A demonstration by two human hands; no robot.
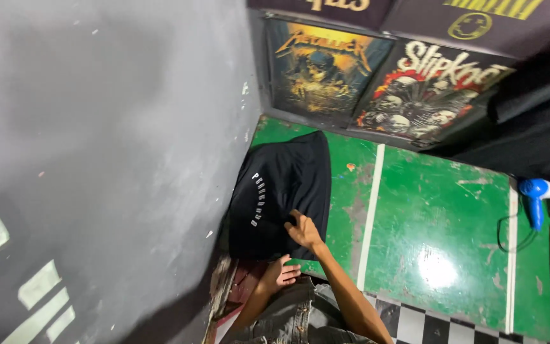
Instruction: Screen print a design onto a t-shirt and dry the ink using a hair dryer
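Black shirt (281, 191) covers table's left end, tight against grey wall (109, 159), no gap to pass there. Right hand (303, 230) rests on shirt, left hand (282, 272) at near edge. Green table (434, 223) open to the right up to blue hairdryer (536, 194) and cord. Leaning posters (377, 83) block far edge

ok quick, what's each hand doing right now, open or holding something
Left hand: fingers curled at the near edge of the black garment; whether it has a grip on it cannot be told.
Right hand: open, fingers spread flat on the garment.
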